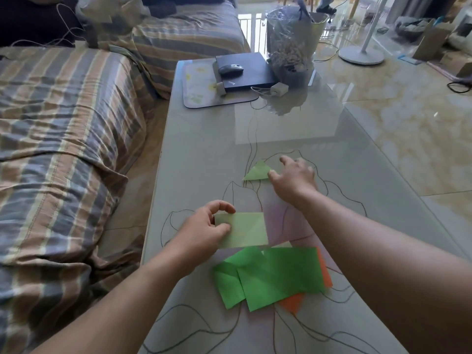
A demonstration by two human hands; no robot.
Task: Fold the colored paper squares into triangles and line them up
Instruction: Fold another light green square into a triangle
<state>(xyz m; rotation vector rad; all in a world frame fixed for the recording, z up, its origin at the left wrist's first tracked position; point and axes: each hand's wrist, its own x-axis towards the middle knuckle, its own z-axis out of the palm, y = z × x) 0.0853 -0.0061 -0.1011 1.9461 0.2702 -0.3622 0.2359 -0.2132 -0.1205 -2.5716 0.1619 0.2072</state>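
Left hand (pixel 204 226) pinches pale green square (pixel 245 229) at its left corner; thin, limp, slides on glass. Right hand (pixel 293 177), fingers spread, presses folded triangle (pixel 256 171).

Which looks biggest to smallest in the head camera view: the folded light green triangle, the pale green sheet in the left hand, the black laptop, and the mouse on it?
1. Black laptop and pale green sheet: look alike; the laptop lies farther off, so no ranking.
2. Folded light green triangle.
3. Mouse.

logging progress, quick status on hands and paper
Left hand pinches pale green square. Right hand touches folded green triangle. Bright green and orange sheets wait unfolded. Nothing in the way.
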